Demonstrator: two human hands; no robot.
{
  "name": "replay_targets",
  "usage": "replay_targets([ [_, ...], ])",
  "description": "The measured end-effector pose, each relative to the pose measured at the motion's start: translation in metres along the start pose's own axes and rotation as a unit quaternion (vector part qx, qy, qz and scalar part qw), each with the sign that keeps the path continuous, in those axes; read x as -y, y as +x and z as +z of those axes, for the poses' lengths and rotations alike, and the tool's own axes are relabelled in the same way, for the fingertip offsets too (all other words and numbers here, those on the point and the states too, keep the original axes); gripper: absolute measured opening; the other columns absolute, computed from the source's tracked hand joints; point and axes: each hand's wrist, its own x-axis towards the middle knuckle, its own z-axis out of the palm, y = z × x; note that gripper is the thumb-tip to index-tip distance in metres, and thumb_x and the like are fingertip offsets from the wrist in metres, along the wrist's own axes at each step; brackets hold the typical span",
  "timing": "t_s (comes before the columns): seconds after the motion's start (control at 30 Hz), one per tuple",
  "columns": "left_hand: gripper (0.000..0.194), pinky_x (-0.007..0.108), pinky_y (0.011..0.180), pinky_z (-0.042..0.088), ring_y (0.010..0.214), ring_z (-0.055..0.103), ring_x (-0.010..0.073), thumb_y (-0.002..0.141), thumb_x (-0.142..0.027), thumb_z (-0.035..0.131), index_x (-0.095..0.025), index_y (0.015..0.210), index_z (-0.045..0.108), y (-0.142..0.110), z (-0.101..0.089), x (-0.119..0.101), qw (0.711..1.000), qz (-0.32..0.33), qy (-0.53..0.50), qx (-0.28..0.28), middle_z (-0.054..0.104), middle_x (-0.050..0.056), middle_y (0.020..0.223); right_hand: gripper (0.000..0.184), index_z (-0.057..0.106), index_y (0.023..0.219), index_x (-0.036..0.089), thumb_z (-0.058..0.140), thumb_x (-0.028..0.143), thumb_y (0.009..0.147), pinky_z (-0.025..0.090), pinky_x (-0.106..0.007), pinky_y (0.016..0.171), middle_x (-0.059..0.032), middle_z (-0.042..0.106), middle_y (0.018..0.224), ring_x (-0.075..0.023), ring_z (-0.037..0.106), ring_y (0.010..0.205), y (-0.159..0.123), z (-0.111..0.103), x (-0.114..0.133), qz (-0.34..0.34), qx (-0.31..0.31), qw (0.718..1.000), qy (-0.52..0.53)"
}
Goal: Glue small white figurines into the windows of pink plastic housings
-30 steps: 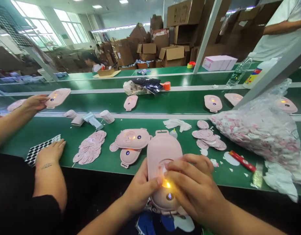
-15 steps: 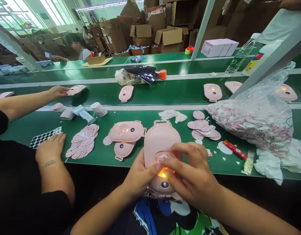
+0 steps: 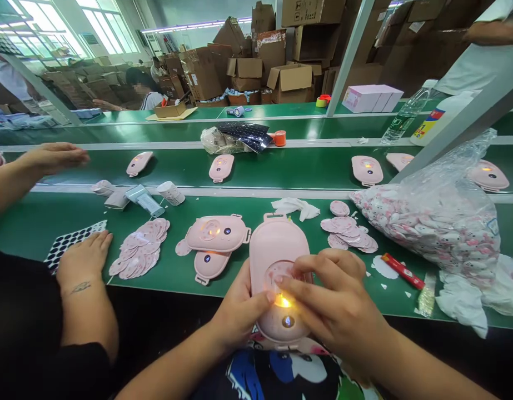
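Observation:
My left hand (image 3: 244,303) grips the left side of a pink oval device (image 3: 279,239), held tilted above my lap. A strap loop tops it, and near its lower end an orange light glows above a small round display. In its round recess lies a patterned pink disc (image 3: 277,272). My right hand (image 3: 333,291) bends over the recess, its fingertips on the disc and its thumb partly hidden. Left of my hands, two similar devices (image 3: 218,233) lie overlapped on the green table, lights glowing. A pile of pink discs (image 3: 348,232) sits to the right.
A co-worker's hand (image 3: 83,258) rests by a sheet of dark dots (image 3: 68,244), near another disc pile (image 3: 142,250). Lit devices lie on the green belt (image 3: 281,166) beyond. At right are a clear bag of discs (image 3: 439,216), a red packet (image 3: 402,271) and crumpled white paper (image 3: 462,300).
The co-worker's far hand has let go of a device on the belt and drawn back left. My view has tilted up slightly; my fingers stay at the disc.

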Motion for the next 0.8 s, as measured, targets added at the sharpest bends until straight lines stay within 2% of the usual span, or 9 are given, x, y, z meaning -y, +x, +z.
replay_targets([
  [0.23,0.064,0.041,0.084,0.051,0.099,0.064,0.0287,0.065,-0.039,0.087,-0.018,0.117,0.056,0.003,0.005,-0.001,0.995,-0.044,0.057,-0.065,0.067,0.011,0.109,0.034,0.075,0.103,0.036,0.052,0.013,0.093,0.028,-0.037,0.075,-0.0023,0.057,0.094,-0.0208,0.041,0.085,0.007,-0.007,-0.006,0.004,0.047,0.999,0.015],
  [0.43,0.061,0.039,0.079,0.052,0.093,0.065,0.0276,0.064,-0.037,0.087,-0.018,0.113,0.058,0.005,0.007,-0.002,0.996,-0.036,0.038,-0.069,0.068,0.010,0.103,0.024,0.073,0.096,0.026,0.055,0.011,0.091,0.032,-0.040,0.079,-0.0043,0.054,0.094,-0.0209,0.045,0.086,0.004,0.001,0.000,0.021,-0.048,0.998,0.017],
  [0.53,0.057,0.039,0.079,0.052,0.093,0.066,0.0278,0.064,-0.036,0.086,-0.017,0.111,0.060,0.006,0.006,-0.001,0.997,-0.017,0.027,-0.072,0.069,0.010,0.102,0.021,0.070,0.095,0.026,0.055,0.011,0.090,0.033,-0.039,0.076,-0.0033,0.053,0.091,-0.0201,0.045,0.084,-0.001,0.003,0.003,0.010,-0.057,0.998,0.019],
  [0.7,0.052,0.038,0.080,0.052,0.092,0.068,0.0281,0.067,-0.034,0.084,-0.017,0.111,0.062,0.007,0.007,-0.001,0.998,0.013,0.008,-0.054,0.072,0.010,0.102,0.028,0.063,0.110,0.025,0.058,0.011,0.086,0.038,-0.039,0.082,-0.0037,0.048,0.095,-0.0207,0.048,0.089,-0.010,0.000,-0.004,0.019,-0.084,0.996,-0.006],
  [0.8,0.051,0.038,0.079,0.053,0.089,0.069,0.0265,0.068,-0.033,0.082,-0.017,0.112,0.061,0.008,0.009,0.000,0.998,0.025,0.008,-0.052,0.073,0.009,0.099,0.044,0.051,0.131,0.025,0.056,0.019,0.087,0.044,-0.044,0.092,-0.0084,0.046,0.115,-0.0253,0.048,0.109,-0.016,0.003,-0.007,0.077,-0.069,0.994,0.037],
])
